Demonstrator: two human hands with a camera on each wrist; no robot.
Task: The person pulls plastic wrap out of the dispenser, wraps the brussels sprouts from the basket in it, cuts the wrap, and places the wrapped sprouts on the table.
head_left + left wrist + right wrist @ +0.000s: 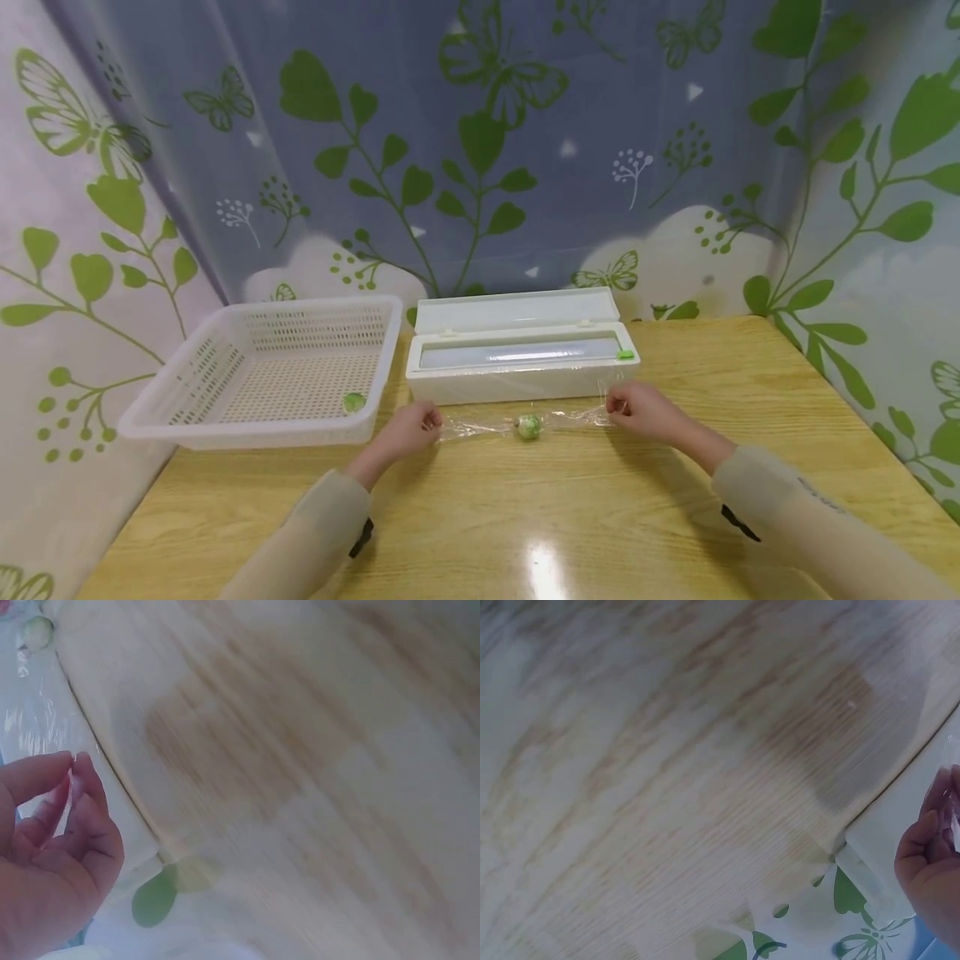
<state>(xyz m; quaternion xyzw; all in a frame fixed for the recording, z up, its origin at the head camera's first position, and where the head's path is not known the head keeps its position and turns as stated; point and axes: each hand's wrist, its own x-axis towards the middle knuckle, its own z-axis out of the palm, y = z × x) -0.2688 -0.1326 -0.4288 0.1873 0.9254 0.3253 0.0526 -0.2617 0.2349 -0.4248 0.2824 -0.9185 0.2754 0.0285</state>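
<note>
Film (480, 428) held at both ends, green vegetable (529, 427) in the middle

The left hand (411, 427) pinches the left end of the clear strip, thumb and fingertip together; the right hand (648, 410) pinches the right end, its fingers curled with the tips together. Between them the small, round vegetable sits about midway along the film, which narrows into crinkled lengths on both sides of it. Whether it rests on the wooden table (465, 525) or is lifted just off it, I cannot tell.

Just beyond, on the far side, lies a long white box (495, 386), its lid (517, 310) tipped up and back and a green tab (626, 355) near its right end. To the left stands a white slotted basket (255, 430), with another green vegetable (354, 402) in its near right corner. A leaf-and-butterfly patterned curtain (600, 83) hangs behind.
</note>
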